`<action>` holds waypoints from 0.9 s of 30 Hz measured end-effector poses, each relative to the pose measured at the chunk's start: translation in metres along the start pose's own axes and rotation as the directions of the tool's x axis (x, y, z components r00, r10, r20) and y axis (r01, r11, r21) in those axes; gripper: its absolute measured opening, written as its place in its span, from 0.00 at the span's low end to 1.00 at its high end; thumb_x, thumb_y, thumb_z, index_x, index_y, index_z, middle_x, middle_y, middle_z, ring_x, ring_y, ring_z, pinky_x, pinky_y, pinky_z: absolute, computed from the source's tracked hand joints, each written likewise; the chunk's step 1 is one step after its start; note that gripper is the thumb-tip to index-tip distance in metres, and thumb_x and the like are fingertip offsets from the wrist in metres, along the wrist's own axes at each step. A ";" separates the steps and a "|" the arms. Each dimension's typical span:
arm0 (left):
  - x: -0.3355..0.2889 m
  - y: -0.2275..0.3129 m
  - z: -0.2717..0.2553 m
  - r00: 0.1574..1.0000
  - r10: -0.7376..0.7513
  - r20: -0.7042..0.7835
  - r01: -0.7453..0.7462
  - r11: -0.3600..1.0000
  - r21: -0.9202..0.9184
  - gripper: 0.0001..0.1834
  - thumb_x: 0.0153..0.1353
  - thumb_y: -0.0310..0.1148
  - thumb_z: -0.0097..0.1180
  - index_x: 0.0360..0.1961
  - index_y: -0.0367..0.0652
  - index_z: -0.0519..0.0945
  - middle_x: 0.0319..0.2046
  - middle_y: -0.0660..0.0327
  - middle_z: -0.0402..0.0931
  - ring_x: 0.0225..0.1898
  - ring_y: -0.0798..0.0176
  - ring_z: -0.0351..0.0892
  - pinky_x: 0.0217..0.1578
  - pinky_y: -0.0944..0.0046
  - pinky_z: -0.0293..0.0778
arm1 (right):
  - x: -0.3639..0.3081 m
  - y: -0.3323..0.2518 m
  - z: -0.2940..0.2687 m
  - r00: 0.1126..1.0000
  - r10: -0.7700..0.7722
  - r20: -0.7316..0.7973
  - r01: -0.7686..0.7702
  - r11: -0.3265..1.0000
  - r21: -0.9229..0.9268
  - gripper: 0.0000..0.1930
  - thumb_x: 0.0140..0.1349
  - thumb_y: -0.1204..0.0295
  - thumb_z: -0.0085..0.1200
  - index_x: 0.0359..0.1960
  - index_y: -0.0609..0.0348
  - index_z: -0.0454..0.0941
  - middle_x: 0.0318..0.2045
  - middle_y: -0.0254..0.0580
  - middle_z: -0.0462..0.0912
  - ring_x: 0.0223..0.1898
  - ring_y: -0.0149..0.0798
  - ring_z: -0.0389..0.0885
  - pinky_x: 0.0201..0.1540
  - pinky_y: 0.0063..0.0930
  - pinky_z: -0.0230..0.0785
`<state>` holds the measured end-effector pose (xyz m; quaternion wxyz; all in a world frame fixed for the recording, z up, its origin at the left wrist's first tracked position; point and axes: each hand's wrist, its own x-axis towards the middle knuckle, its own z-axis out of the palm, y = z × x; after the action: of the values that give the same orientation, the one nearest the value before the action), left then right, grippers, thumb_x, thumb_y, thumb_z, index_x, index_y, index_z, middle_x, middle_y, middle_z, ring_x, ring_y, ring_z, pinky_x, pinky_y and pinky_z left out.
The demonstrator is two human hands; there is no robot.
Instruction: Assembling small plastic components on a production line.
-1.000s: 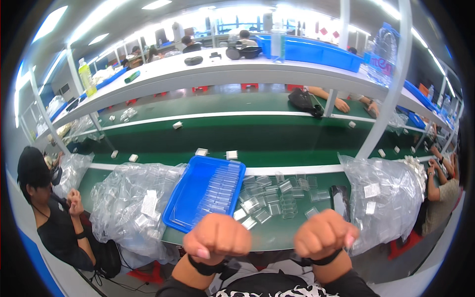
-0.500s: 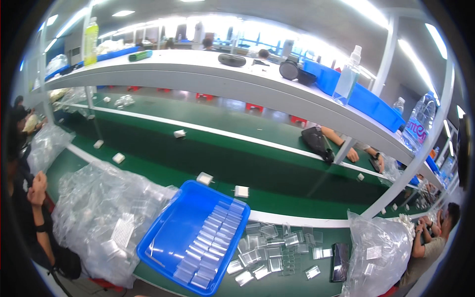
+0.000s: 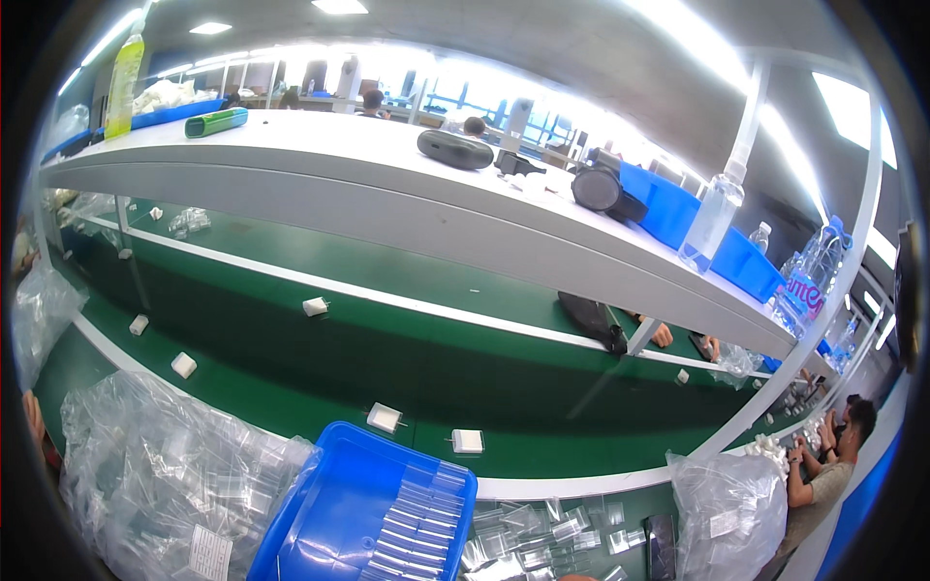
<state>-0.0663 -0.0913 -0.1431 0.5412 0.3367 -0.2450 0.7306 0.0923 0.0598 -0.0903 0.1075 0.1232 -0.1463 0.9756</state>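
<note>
Blue plastic forms the tray [image 3: 334,484], its long axis running from the near left to the far right. Inside, clear strips [image 3: 417,518] fill the right side in rows, each lying crosswise, its right end tipped slightly nearer. Loose clear pieces [image 3: 528,523] lie on the table [image 3: 639,499] right of the tray, pointing every which way. Just beside them, at the lower edge, shows a sliver of skin, apparently the right hand [image 3: 576,578]; whether it is wide, narrow or holding anything, I cannot tell. The left hand is out of view. A clear bag [image 3: 165,455] with clear pieces in it sits left of the tray. Beyond the table, white blocks [image 3: 385,417] dot a dark green strip [image 3: 387,339] below a white shelf [image 3: 417,223].
</note>
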 end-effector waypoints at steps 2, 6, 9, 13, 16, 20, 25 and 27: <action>0.006 0.004 0.007 0.999 -0.017 -0.047 0.018 1.000 0.023 0.26 0.60 0.29 0.54 0.09 0.46 0.55 0.09 0.59 0.53 0.10 0.56 0.49 0.17 0.53 0.46 | 0.000 0.001 0.007 1.000 0.004 0.002 -0.004 1.000 -0.031 0.23 0.54 0.73 0.58 0.06 0.56 0.58 0.06 0.35 0.54 0.11 0.33 0.49 0.16 0.33 0.42; 0.015 0.007 0.037 0.992 -0.055 -0.117 0.063 0.996 0.064 0.27 0.55 0.27 0.56 0.08 0.47 0.53 0.08 0.62 0.52 0.08 0.61 0.44 0.15 0.57 0.42 | -0.027 0.000 0.019 0.990 0.008 0.138 0.014 0.987 -0.158 0.23 0.54 0.73 0.58 0.06 0.56 0.59 0.06 0.36 0.55 0.10 0.34 0.48 0.16 0.35 0.40; 0.002 0.011 0.067 0.991 -0.036 -0.132 0.069 0.965 0.253 0.26 0.52 0.28 0.57 0.07 0.46 0.54 0.07 0.62 0.50 0.08 0.62 0.42 0.14 0.59 0.41 | -0.063 -0.011 0.044 0.995 -0.050 0.086 0.071 0.962 -0.263 0.23 0.54 0.71 0.58 0.06 0.55 0.59 0.05 0.35 0.55 0.08 0.33 0.46 0.16 0.33 0.38; -0.025 0.014 0.112 0.970 0.014 -0.245 0.100 0.889 0.447 0.25 0.50 0.28 0.56 0.06 0.45 0.54 0.06 0.62 0.49 0.07 0.62 0.42 0.14 0.59 0.41 | -0.140 -0.023 0.078 0.962 -0.271 -0.012 0.222 0.812 -0.540 0.23 0.55 0.69 0.56 0.06 0.55 0.59 0.04 0.34 0.57 0.07 0.32 0.47 0.16 0.30 0.39; -0.056 0.001 0.147 0.922 0.195 -0.334 0.028 0.829 0.559 0.23 0.48 0.27 0.56 0.06 0.44 0.55 0.06 0.62 0.50 0.08 0.64 0.42 0.14 0.60 0.42 | -0.220 -0.035 0.084 0.903 -0.419 -0.093 0.259 0.705 -0.660 0.23 0.55 0.69 0.56 0.06 0.55 0.60 0.04 0.34 0.57 0.08 0.32 0.49 0.17 0.32 0.40; -0.099 -0.018 0.192 0.872 0.315 -0.374 0.041 0.716 0.697 0.23 0.50 0.28 0.55 0.07 0.45 0.54 0.07 0.63 0.52 0.09 0.66 0.45 0.14 0.62 0.44 | -0.264 -0.035 0.110 0.887 -0.444 -0.129 0.236 0.674 -0.700 0.23 0.56 0.69 0.56 0.06 0.56 0.61 0.05 0.35 0.58 0.10 0.34 0.51 0.19 0.34 0.43; -0.113 -0.046 0.228 0.845 0.417 -0.334 0.028 0.589 0.807 0.24 0.55 0.31 0.57 0.08 0.45 0.58 0.07 0.64 0.55 0.09 0.66 0.48 0.15 0.61 0.46 | -0.272 -0.036 0.135 0.937 -0.349 -0.006 0.189 0.522 -0.831 0.20 0.57 0.71 0.57 0.10 0.58 0.64 0.06 0.34 0.59 0.11 0.35 0.49 0.19 0.35 0.42; -0.117 -0.037 0.229 0.963 0.222 -0.152 0.010 0.535 0.845 0.22 0.53 0.29 0.54 0.10 0.49 0.55 0.07 0.65 0.50 0.09 0.67 0.44 0.16 0.59 0.41 | -0.266 -0.038 0.145 0.956 -0.287 0.054 0.187 0.462 -0.867 0.19 0.57 0.71 0.57 0.11 0.59 0.65 0.07 0.34 0.59 0.11 0.35 0.49 0.20 0.35 0.42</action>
<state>0.0434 -0.3196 -0.0824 0.2935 0.4472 0.1822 0.8250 0.3838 0.0036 -0.0190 0.2961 0.0231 -0.5900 0.7508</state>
